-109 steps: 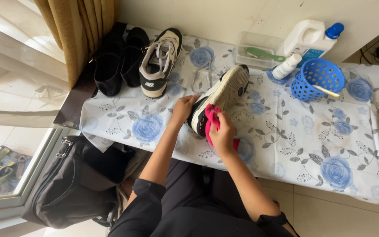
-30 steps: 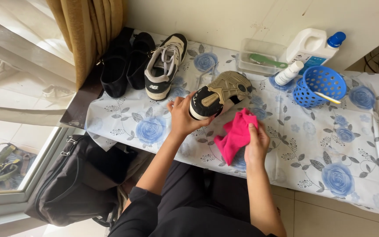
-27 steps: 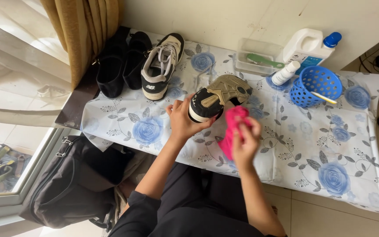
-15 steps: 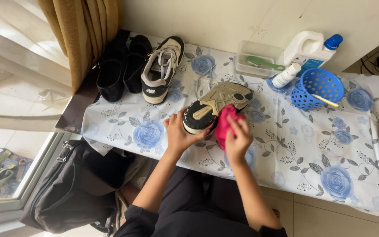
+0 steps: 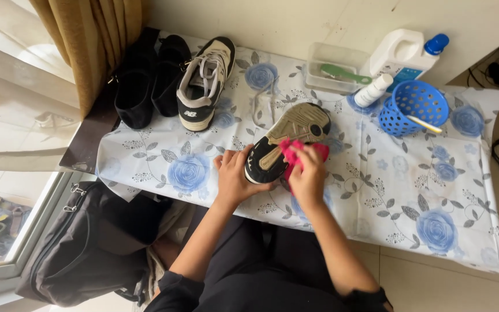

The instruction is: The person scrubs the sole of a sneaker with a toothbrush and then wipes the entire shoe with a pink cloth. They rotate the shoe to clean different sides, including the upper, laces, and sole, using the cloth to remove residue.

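Observation:
A black and white sneaker (image 5: pixel 287 138) lies turned over on the flowered tablecloth (image 5: pixel 411 190), its tan sole facing up. My left hand (image 5: pixel 232 176) grips its heel end near the table's front edge. My right hand (image 5: pixel 308 176) presses a pink cloth (image 5: pixel 295 155) against the sneaker's side, just right of the heel. The matching sneaker (image 5: pixel 206 81) stands upright at the back left.
Two black shoes (image 5: pixel 145 78) sit at the far left by a curtain. At the back are a clear tray with a green brush (image 5: pixel 336 69), a white jug (image 5: pixel 402 52), a small spray bottle (image 5: pixel 375 89) and a blue basket (image 5: pixel 414 107). A black bag (image 5: pixel 88 248) lies on the floor.
The sneaker was turned sole up. My right hand, which had lifted the pink cloth off to the right, brought it back against the sneaker's side.

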